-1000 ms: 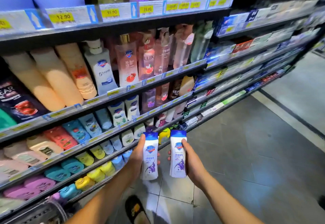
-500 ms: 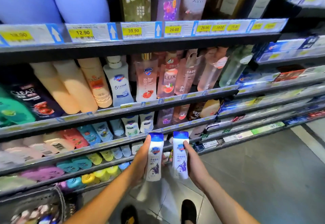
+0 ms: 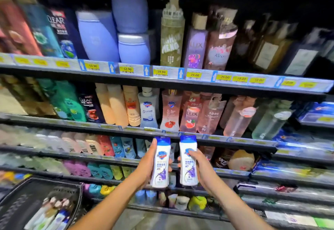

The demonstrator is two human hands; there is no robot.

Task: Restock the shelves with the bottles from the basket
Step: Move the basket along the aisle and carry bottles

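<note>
**A:** Where are the two bottles?

**B:** They are side by side in front of the shelves. The left bottle [image 3: 160, 163] is in the left hand [image 3: 145, 166] and the right bottle [image 3: 188, 163] is in the right hand [image 3: 201, 170].

**A:** Which way do they point?

**B:** Both stand on end, with the long axis near vertical, blue caps up and bases down. The printed fronts with the purple flower face the camera. The left one leans its cap slightly toward its neighbour, and the right one is about straight. A narrow gap keeps them apart.

**A:** How are they gripped?

**B:** The left hand wraps that bottle's left side, with the thumb lying up along the edge toward the cap and the fingers curled behind. The right hand's thumb crosses the logo, and its fingers curl round the back. Its fingertips [image 3: 178, 164] show in the gap.

**A:** At what height?

**B:** The caps reach the front edge of the shelf [image 3: 108, 127] that carries the pink body-wash bottles [image 3: 169, 110]. Higher up runs a price strip [image 3: 160, 72] with yellow tags.

**A:** And the basket?

**B:** The dark mesh basket [image 3: 59, 182] sits low on the left, well apart from the hands. More white bottles [image 3: 54, 215] lie inside it, but they are blurred.
</note>
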